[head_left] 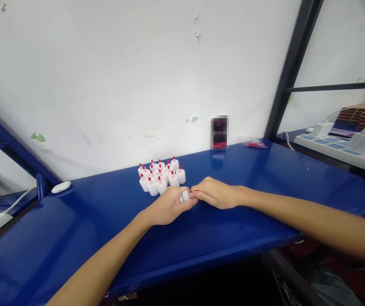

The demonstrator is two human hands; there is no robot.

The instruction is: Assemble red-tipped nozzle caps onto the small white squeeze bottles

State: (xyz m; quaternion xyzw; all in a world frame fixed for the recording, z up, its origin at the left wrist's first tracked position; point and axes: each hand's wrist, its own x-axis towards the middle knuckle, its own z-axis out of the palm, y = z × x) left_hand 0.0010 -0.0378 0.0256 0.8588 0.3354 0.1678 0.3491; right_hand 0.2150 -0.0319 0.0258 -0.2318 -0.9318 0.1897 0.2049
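Observation:
My left hand (169, 205) is wrapped round a small white bottle (185, 195), which lies tilted with its top toward the right. The fingers of my right hand (216, 193) are pinched together at the tip of that bottle; whatever they grip there is too small to make out. Just behind my left hand stands a cluster of several white bottles (152, 187) with red tips, upright and close together on the blue table (106, 221).
A white oval case (61, 187) lies at the table's left edge. Against the wall stands a dark blurred card (220, 132), with a red item in a clear bag (255, 143) to its right. A power strip (342, 151) is at far right.

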